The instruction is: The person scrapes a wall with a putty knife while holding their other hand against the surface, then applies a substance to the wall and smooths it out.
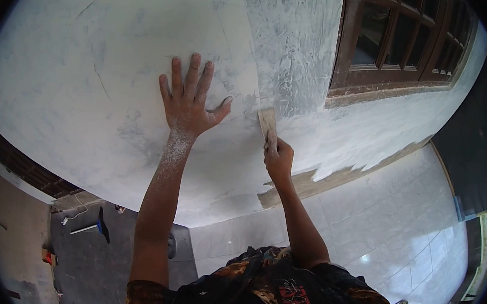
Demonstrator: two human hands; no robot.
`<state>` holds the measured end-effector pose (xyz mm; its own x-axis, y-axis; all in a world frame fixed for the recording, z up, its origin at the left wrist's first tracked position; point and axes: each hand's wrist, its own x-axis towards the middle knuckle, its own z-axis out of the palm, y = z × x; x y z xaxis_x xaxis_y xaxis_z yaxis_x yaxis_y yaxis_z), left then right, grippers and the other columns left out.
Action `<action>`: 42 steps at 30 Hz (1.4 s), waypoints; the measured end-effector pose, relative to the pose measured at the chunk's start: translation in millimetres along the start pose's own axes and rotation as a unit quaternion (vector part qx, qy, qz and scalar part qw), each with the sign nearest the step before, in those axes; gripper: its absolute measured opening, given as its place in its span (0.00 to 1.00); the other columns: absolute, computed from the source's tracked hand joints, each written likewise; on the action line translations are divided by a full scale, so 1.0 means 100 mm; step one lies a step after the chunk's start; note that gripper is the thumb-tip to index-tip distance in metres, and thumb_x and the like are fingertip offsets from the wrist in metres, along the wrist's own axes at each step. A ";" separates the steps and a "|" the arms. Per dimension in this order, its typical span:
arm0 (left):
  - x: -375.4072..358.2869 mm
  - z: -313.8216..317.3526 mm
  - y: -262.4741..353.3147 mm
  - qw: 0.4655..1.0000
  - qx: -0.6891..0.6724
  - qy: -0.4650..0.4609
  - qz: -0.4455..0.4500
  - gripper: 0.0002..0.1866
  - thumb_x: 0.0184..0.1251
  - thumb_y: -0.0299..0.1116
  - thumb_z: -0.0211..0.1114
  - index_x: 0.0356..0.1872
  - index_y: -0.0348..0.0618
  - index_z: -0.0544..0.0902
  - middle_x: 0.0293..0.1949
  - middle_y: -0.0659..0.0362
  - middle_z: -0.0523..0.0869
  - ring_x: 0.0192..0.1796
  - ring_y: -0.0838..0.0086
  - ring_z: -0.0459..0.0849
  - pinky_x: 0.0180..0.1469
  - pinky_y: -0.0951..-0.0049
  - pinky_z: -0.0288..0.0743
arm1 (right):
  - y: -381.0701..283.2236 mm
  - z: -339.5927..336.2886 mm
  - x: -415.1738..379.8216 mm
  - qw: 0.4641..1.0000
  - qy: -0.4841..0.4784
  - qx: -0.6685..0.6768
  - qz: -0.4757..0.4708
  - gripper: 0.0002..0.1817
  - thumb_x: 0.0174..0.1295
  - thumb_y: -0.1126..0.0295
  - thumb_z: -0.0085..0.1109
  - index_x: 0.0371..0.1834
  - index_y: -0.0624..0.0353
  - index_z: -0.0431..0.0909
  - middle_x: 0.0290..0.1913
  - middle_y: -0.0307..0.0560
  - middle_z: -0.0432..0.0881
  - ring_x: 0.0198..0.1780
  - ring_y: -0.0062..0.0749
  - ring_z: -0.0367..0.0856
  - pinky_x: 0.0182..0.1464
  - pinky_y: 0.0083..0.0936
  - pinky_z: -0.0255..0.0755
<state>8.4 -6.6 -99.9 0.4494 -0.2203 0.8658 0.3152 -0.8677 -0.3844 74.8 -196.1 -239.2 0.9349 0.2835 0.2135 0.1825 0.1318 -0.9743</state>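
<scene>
My left hand [190,101] lies flat on the white-coated wall [132,32], fingers spread, with white dust over the wrist and forearm. To its right, my right hand [278,159] grips the handle of a scraper [267,121]. The scraper's blade points up and meets the wall just below a rough grey patch [293,46]. Thin dark cracks run through the white coat to the left of my left hand.
A brown wooden window [392,43] sits in the wall at upper right. Pale glossy tiles [353,219] cover the floor below. On the dark floor at lower left lies a blue-and-black broom [101,226], near a white cable [79,210].
</scene>
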 end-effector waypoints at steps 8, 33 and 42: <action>0.00 0.02 -0.01 1.000 0.000 0.004 0.002 0.48 0.52 0.60 0.69 0.75 0.53 0.65 0.79 0.55 0.58 0.80 0.45 0.49 0.76 0.36 0.36 | -0.06 0.02 0.05 1.000 0.002 0.006 -0.022 0.29 0.76 0.50 0.50 0.19 0.59 0.70 0.13 0.32 0.64 0.14 0.14 0.61 0.17 0.20 0.54; -0.01 0.01 0.01 1.000 -0.005 0.003 0.001 0.47 0.52 0.59 0.69 0.74 0.53 0.66 0.78 0.54 0.58 0.80 0.45 0.49 0.76 0.35 0.38 | -0.08 0.02 0.14 0.999 0.005 -0.001 -0.047 0.29 0.76 0.50 0.49 0.19 0.60 0.70 0.13 0.33 0.64 0.14 0.15 0.61 0.17 0.20 0.55; -0.01 0.02 0.01 1.000 -0.007 0.001 -0.001 0.47 0.52 0.59 0.68 0.74 0.53 0.66 0.78 0.53 0.58 0.80 0.44 0.48 0.75 0.34 0.37 | -0.18 0.06 0.19 0.998 0.008 0.018 -0.057 0.30 0.76 0.49 0.49 0.18 0.60 0.69 0.14 0.32 0.64 0.16 0.14 0.60 0.18 0.20 0.54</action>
<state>10.3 -6.6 -102.2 0.4470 -0.2188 0.8674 0.3053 -0.8741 -0.3778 87.6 -187.3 -217.3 0.9137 0.2492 0.3210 0.2769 0.1965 -0.9406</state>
